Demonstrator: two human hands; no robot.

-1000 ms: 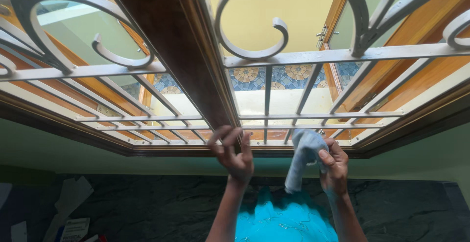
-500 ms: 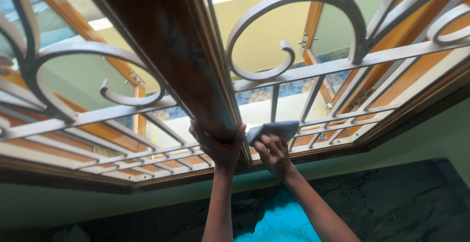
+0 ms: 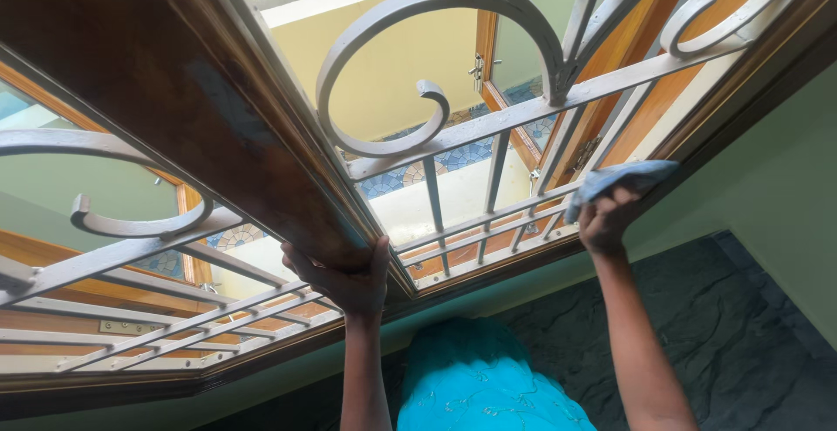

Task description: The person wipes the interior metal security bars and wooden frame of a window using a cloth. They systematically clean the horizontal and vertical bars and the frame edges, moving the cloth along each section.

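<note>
My left hand (image 3: 344, 278) grips the brown wooden centre post (image 3: 174, 108) of the window near its foot. At the right, my right hand (image 3: 606, 217) presses a pale blue cloth (image 3: 623, 176) against a horizontal bar of the white metal grille (image 3: 523, 113). The grille has scroll curls above and straight bars below. Both forearms reach up from a turquoise garment (image 3: 475, 379).
The brown wooden window frame (image 3: 488, 270) runs along the foot of the grille. Open wooden shutters (image 3: 628, 56) stand outside, with a yellow wall and patterned tiles beyond. A green wall (image 3: 767, 161) lies at right and a dark stone counter (image 3: 741, 326) below.
My right hand has carried the cloth from beside the centre post out to the right along the grille. The view has swung left and up. My left hand keeps its hold on the post.
</note>
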